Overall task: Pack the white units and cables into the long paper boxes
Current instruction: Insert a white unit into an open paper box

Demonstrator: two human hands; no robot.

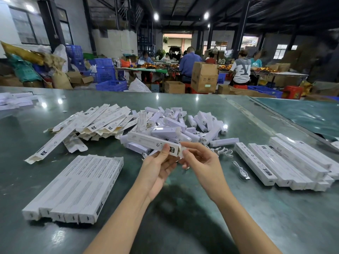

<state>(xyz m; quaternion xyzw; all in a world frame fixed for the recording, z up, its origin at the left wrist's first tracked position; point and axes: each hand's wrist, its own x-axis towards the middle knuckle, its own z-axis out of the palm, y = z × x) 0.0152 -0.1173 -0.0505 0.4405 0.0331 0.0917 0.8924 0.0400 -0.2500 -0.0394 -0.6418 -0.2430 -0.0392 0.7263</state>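
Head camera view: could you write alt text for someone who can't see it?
Two hands hold a long paper box above a green table: the left hand grips it, the right hand works at its end flap. Behind lie loose white units and flat boxes; packed boxes sit at either side.

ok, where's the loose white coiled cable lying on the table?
In the head view the loose white coiled cable lies on the green table, right of the right hand, just left of the row of long white paper boxes.
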